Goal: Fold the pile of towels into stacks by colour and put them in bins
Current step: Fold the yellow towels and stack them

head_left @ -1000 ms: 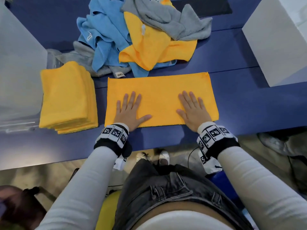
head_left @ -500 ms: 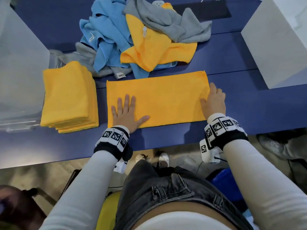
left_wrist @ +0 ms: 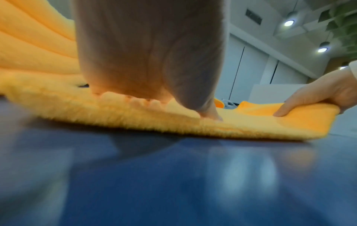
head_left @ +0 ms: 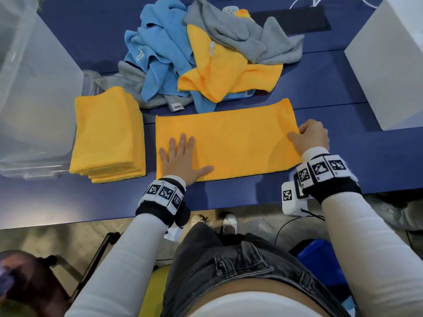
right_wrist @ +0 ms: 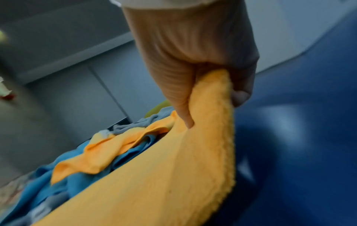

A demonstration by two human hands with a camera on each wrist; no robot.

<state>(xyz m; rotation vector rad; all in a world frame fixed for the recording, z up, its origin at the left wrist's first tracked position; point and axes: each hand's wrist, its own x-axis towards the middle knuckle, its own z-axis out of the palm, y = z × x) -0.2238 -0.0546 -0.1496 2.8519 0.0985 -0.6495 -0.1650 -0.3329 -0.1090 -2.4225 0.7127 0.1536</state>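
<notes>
A yellow towel (head_left: 229, 138) folded into a long strip lies on the blue table (head_left: 332, 92) in front of me. My left hand (head_left: 183, 156) presses flat on its left part with straight fingers. My right hand (head_left: 309, 136) pinches the strip's right end, thumb on top and fingers under it, and that end (right_wrist: 208, 122) is lifted a little off the table (left_wrist: 301, 111). A stack of folded yellow towels (head_left: 107, 133) sits to the left. Behind lies a loose pile of blue (head_left: 160, 49), grey (head_left: 242, 35) and yellow (head_left: 219, 69) towels.
A clear plastic bin (head_left: 34, 88) stands at the far left beside the yellow stack. A white bin (head_left: 389, 65) stands at the right. A dark mat (head_left: 297, 19) lies at the back. The table's front edge runs just behind my wrists.
My right hand slid from lying flat on the towel to its right end, took hold of it and began raising it. The left hand stayed pressing the left part.
</notes>
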